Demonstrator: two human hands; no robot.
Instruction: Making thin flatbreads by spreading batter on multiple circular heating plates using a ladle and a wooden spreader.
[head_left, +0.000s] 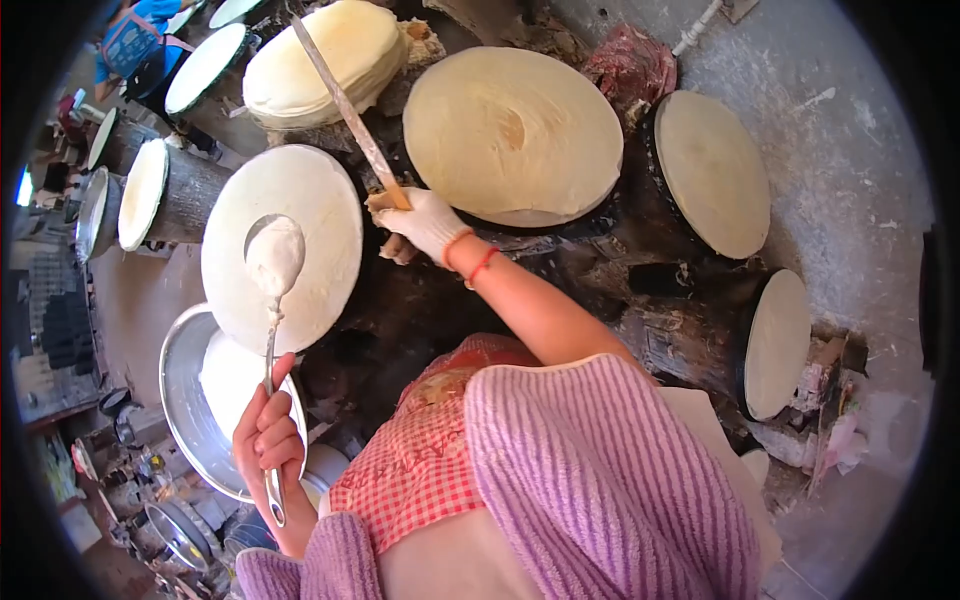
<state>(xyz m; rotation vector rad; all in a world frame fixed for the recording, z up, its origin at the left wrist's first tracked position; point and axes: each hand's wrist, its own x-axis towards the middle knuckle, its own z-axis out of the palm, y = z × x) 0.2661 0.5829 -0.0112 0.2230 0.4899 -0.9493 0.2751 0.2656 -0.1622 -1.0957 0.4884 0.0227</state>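
Observation:
My left hand (271, 442) grips the metal handle of a ladle (276, 259) heaped with pale, thick batter. The ladle's bowl hangs over a round griddle (322, 195) with a pale, flat top, and its shadow falls there. In a white knit glove, my right hand (424, 225) holds a long, narrow spatula (349, 112) by its lower end, the batter-smeared blade pointing up and away to the left. Below the left griddle stands a metal basin (180, 390) containing white batter (229, 382), partly hidden by my left hand.
A stack of thin flatbreads (322, 64) lies at the top. A large round griddle (517, 135) bears a pale, thin layer. More drum-mounted griddles (712, 172) (778, 345) stand right, several others left. A crumpled red cloth (634, 64) lies behind. Another person (139, 45) is at upper left.

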